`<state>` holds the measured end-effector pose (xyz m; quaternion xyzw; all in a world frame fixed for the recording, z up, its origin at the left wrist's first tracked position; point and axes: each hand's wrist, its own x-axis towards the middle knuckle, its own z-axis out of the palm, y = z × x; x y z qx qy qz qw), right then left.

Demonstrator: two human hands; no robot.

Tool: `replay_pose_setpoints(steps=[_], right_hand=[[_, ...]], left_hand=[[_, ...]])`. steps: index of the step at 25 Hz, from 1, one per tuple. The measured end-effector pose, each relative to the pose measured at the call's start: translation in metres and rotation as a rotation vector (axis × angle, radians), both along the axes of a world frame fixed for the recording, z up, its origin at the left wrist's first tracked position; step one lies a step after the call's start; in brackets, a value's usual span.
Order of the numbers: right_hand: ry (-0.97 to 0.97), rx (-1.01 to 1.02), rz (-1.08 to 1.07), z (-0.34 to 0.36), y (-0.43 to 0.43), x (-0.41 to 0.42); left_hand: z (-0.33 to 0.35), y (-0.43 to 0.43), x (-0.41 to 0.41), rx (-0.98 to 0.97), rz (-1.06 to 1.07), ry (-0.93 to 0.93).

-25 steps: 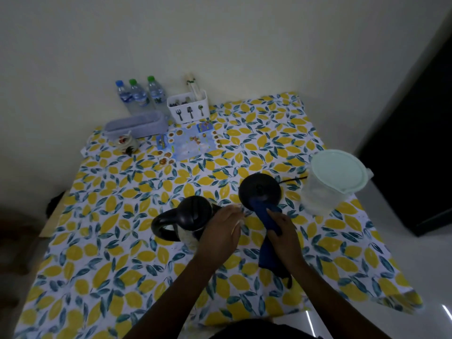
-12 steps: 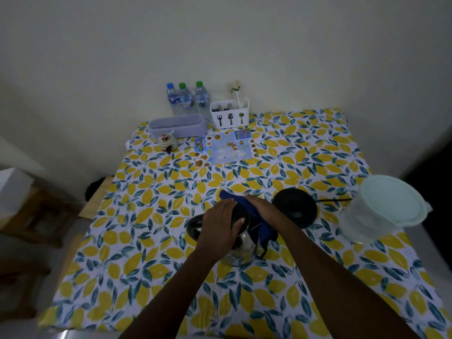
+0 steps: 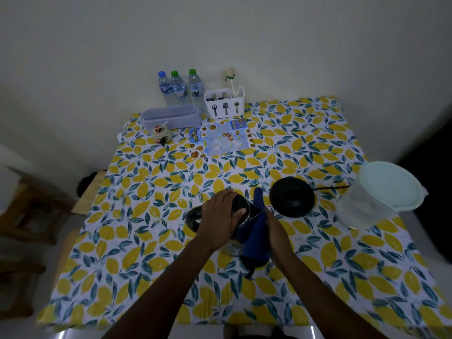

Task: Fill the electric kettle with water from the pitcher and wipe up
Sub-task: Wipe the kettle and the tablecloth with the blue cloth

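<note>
The glass electric kettle (image 3: 241,211) with a black lid and handle stands in the middle of the lemon-print tablecloth (image 3: 146,216). My left hand (image 3: 221,212) lies on top of its lid, gripping it. My right hand (image 3: 275,231) presses a dark blue cloth (image 3: 254,238) against the kettle's right side. The black round kettle base (image 3: 292,200) sits just right of the kettle, its cord running right. A clear pitcher (image 3: 374,199) with a pale green lid stands at the right edge.
At the back stand three water bottles (image 3: 179,88), a white cutlery caddy (image 3: 225,104), a grey oblong box (image 3: 171,116), a small jar (image 3: 160,132) and a blue leaflet (image 3: 221,140). A wooden stool (image 3: 29,211) is on the left.
The blue cloth has moved from over the kettle's top and back down along its right side with my right hand. My left hand stays on the lid. The camera shifted.
</note>
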<state>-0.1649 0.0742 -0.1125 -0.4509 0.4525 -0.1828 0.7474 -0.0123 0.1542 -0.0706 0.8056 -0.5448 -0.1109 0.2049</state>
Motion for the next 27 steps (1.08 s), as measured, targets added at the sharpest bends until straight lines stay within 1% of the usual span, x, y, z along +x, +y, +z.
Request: replay_pose_setpoints(steps=[1,2,3,4,5,6,7,10,12,14,16,21,27], right_hand=[[0.052,-0.077,-0.007,0.001,0.016,0.001],[0.175,-0.172,-0.094,-0.002,0.031,0.004],[0.323,-0.282,-0.231,-0.001,0.044,0.001],[0.457,-0.400,-0.297,-0.006,0.051,0.006],[0.430,-0.506,-0.176,-0.007,0.059,0.009],[0.354,-0.543,-0.075,-0.023,0.065,0.015],[0.302,-0.528,-0.011,-0.032,0.069,0.019],[0.260,-0.492,-0.016,-0.055,0.071,0.006],[0.241,-0.468,-0.021,-0.054,0.078,0.006],[0.279,-0.465,-0.093,-0.051,0.088,0.014],[0.329,-0.506,-0.157,-0.040,0.099,0.024],[0.358,-0.615,-0.204,-0.011,0.115,0.052],[0.417,-0.525,-0.169,-0.035,0.106,0.033]], left_hand=[[0.002,-0.001,0.003,0.019,-0.025,0.019],[0.005,-0.002,0.008,0.044,-0.057,0.052],[0.009,-0.004,0.015,0.073,-0.095,0.100],[0.013,-0.004,0.021,0.107,-0.135,0.153],[0.017,-0.006,0.027,0.139,-0.169,0.197],[0.021,-0.006,0.031,0.154,-0.190,0.218],[0.022,-0.005,0.032,0.155,-0.199,0.222],[0.023,-0.004,0.028,0.148,-0.204,0.188],[0.023,-0.004,0.028,0.165,-0.199,0.178],[0.024,-0.005,0.029,0.183,-0.203,0.174],[0.024,-0.004,0.028,0.197,-0.211,0.172],[0.026,-0.005,0.030,0.195,-0.222,0.200],[0.023,-0.004,0.031,0.171,-0.238,0.186]])
